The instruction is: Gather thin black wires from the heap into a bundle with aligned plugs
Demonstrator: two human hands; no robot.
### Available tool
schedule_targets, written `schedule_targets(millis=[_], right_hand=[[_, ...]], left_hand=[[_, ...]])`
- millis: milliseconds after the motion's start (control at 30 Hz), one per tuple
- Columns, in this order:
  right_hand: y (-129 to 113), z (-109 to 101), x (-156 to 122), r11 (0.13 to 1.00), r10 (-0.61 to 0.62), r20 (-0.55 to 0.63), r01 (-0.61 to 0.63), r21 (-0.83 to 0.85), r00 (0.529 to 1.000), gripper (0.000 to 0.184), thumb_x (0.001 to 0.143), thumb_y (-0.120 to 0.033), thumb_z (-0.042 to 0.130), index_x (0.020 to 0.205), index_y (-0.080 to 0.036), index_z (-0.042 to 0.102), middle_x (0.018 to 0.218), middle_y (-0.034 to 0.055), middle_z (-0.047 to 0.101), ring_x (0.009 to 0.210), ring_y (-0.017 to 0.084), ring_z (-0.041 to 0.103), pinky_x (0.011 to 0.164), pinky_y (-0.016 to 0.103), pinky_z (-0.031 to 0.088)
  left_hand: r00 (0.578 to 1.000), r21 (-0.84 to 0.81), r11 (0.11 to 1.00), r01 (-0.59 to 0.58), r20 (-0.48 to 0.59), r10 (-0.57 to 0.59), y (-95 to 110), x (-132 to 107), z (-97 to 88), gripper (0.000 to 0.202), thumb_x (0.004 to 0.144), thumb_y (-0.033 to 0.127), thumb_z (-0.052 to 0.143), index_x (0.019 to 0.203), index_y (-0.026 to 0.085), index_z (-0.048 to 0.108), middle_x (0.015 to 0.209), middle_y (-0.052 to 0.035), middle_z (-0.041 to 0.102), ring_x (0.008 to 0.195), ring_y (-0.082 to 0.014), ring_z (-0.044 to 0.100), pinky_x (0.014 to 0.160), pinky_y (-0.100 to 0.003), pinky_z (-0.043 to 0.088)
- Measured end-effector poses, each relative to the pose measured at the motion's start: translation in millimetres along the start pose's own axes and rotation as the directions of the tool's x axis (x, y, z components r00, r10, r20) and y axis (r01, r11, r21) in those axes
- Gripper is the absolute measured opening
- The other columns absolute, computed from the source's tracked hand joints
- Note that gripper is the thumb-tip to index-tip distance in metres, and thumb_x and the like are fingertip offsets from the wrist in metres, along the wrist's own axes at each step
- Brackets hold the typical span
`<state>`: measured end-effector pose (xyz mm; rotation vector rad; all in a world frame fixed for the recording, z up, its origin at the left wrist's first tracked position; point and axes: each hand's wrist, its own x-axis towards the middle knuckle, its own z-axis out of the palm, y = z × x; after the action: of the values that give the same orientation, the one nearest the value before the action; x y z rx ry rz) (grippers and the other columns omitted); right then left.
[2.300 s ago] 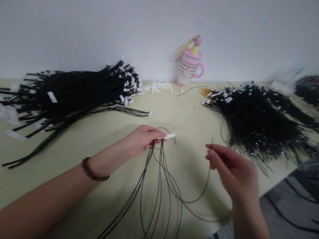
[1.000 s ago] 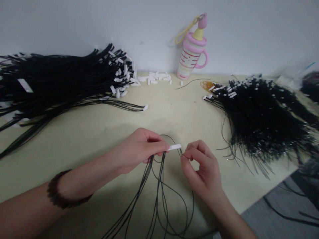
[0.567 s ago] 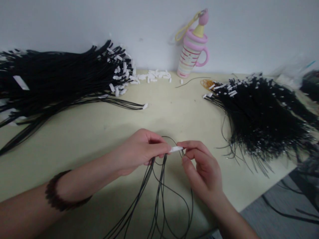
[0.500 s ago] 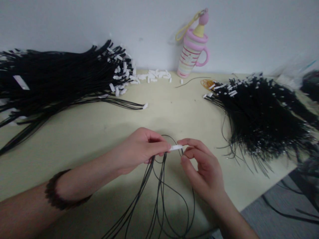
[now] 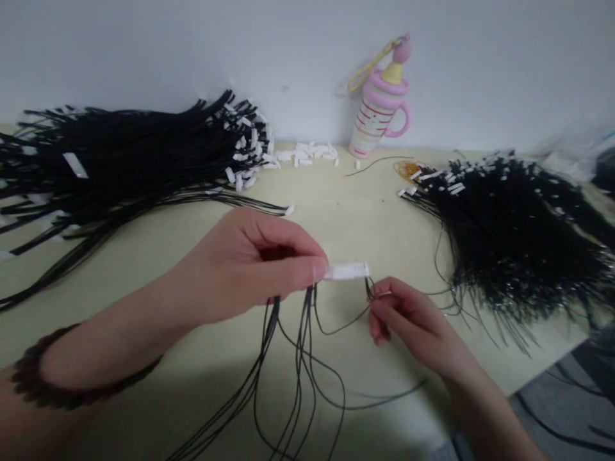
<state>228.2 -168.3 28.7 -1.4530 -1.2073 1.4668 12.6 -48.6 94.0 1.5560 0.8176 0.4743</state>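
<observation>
2 groups of black wires already hang below the white strip, seemingly attached; your work looks partway, with seating of the short wires at its right end unclear. Your left hand pinches the strip's left end; your right hand, just beyond its right end, pinches those short wires.

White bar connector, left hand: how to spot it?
Over the pale green table, find the left hand with a dark beaded bracelet. The white bar-shaped connector juts from its grip toward the right hand. Unlike the loose white pieces by the grey wall, it is held.
</observation>
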Motion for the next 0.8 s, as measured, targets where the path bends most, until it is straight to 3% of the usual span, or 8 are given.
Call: schedule_targets(millis=[100,233,333,433,500,600,667,800], right_hand=[[6,4,29,0.993,-0.036,0.004,0.035,0.115,0.999,0.015,0.082,-0.027,0.057,0.087,-0.017,0.047,0.076,0.0034,0.067,0.067,0.011,0.063,0.060,0.024,0.047],[9,-7,65,0.976,-0.010,-0.056,0.022,0.215,0.998,0.015,0.080,-0.026,0.054,0.092,-0.017,0.050,0.095,0.0080,0.068,0.086,0.016,0.066,0.071,0.030,0.052],[3,-16,67,0.986,-0.155,-0.156,0.142,-0.092,0.975,0.021,0.084,-0.021,0.045,0.102,-0.015,0.053,0.103,0.0103,0.065,0.094,0.017,0.063,0.081,0.035,0.050],[-8,-11,44,0.784,-0.445,-0.229,0.252,-0.567,0.866,0.024,0.085,-0.019,0.046,0.107,-0.016,0.056,0.102,0.0074,0.064,0.092,0.015,0.060,0.081,0.032,0.046],[-15,2,22,0.704,-0.510,-0.235,0.245,-0.667,0.827,0.015,0.083,-0.019,0.051,0.096,-0.016,0.058,0.080,0.0022,0.063,0.071,0.011,0.058,0.065,0.024,0.045],[-18,29,-1,0.753,-0.406,-0.130,0.251,-0.608,0.905,0.006,0.081,-0.018,0.055,0.076,-0.017,0.058,0.059,-0.0036,0.054,0.052,0.006,0.049,0.048,0.018,0.037],[-15,46,-6,0.799,-0.334,-0.045,0.258,-0.544,0.941,0.006,0.082,-0.020,0.055,0.080,-0.017,0.059,0.064,-0.0024,0.057,0.056,0.006,0.051,0.049,0.017,0.038],[-6,60,-2,0.820,-0.291,-0.001,0.249,-0.514,0.957,0.011,0.086,-0.022,0.051,0.084,-0.016,0.059,0.071,-0.0007,0.056,0.060,0.007,0.050,0.054,0.019,0.037]], left_hand=[[0.988,0.085,0.996,-0.006,0.156,-0.007,-5,0,6.6,0.014,0.067,0.028,0.063,0.058,0.019,0.068,0.047,0.0031,0.052,0.042,-0.0053,0.038,0.039,-0.017,0.026],[0.984,0.135,0.988,0.073,0.151,-0.093,-22,9,17.7,0.016,0.068,0.028,0.061,0.060,0.018,0.068,0.048,0.0030,0.050,0.044,-0.0059,0.036,0.040,-0.018,0.024],[0.987,0.130,0.987,0.095,0.116,-0.110,-35,16,20.9,0.018,0.070,0.032,0.061,0.064,0.017,0.069,0.047,0.0033,0.047,0.043,-0.0058,0.035,0.040,-0.019,0.023],[0.987,0.111,0.986,0.123,0.090,-0.133,-42,20,20.5,0.020,0.071,0.034,0.061,0.066,0.016,0.069,0.047,0.0033,0.047,0.042,-0.0057,0.037,0.039,-0.019,0.023],[0.987,0.093,0.986,0.137,0.074,-0.144,-44,21,20.3,0.021,0.072,0.035,0.061,0.067,0.016,0.068,0.047,0.0032,0.048,0.041,-0.0053,0.037,0.038,-0.018,0.024],[0.985,0.058,0.984,0.167,0.040,-0.169,-45,21,21.5,0.019,0.072,0.033,0.060,0.067,0.015,0.068,0.050,0.0025,0.050,0.042,-0.0051,0.037,0.038,-0.017,0.025],[0.981,0.032,0.981,0.191,0.015,-0.192,-44,20,23.2,0.018,0.071,0.031,0.061,0.068,0.015,0.068,0.051,0.0021,0.051,0.043,-0.0052,0.038,0.037,-0.016,0.026],[0.978,-0.022,0.978,0.208,-0.019,-0.209,-44,20,26.0,0.016,0.071,0.031,0.061,0.068,0.016,0.067,0.050,0.0032,0.049,0.044,-0.0055,0.038,0.037,-0.016,0.027]])
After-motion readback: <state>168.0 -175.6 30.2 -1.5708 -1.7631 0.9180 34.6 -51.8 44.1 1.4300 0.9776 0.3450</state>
